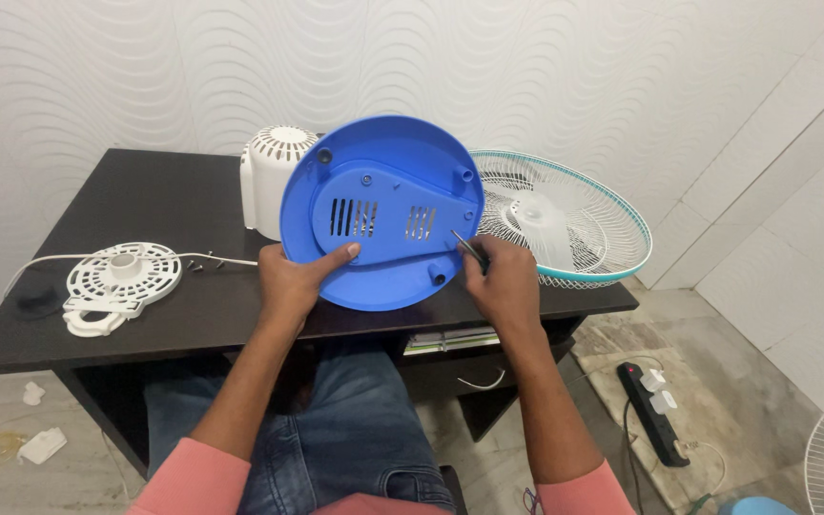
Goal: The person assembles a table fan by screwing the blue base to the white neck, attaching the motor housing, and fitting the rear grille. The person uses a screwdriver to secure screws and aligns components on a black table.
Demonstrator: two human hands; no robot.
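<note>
Blue fan base (381,212) is held tilted on edge over the dark table (145,205), underside twd the camera. Left hand (290,279) is clamped on its lower-left rim, thumb on the face. Right hand (502,278) is closed round a thin metal tool (464,244) at the lower-right edge. Tip should be kept square to the screw hole, w/ base braced firmly.

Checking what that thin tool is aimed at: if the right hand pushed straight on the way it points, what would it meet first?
The right hand holds a thin metal tool pointing up-left; its tip seems already at the blue round base, by its inner panel's right edge. Exact contact is unclear.
</note>
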